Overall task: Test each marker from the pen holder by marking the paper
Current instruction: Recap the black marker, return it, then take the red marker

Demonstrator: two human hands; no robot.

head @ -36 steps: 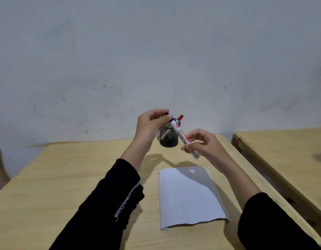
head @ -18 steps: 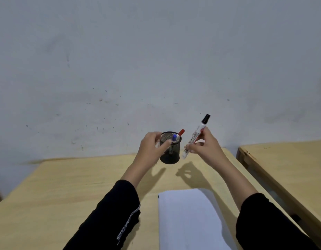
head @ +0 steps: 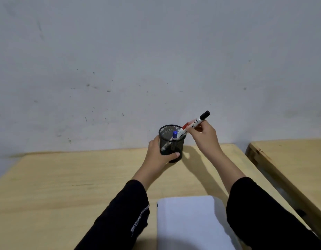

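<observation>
A black mesh pen holder (head: 171,141) stands at the far edge of the wooden table (head: 66,186), near the wall. My left hand (head: 158,154) is wrapped around its left side and base. My right hand (head: 204,136) holds a white marker with a black cap (head: 198,120), tilted, its lower end just inside the holder's rim. Inside the holder stand a blue-capped marker (head: 174,135) and a red-capped marker (head: 184,127). A white sheet of paper (head: 190,222) lies on the table in front of me, between my forearms.
A grey wall rises right behind the table. A second wooden table (head: 291,159) stands to the right, across a narrow gap.
My left hand has dropped from the marker to grip the pen holder. My right hand has swung the black-capped marker over and lowered its end into the holder. The camera has tilted up.
</observation>
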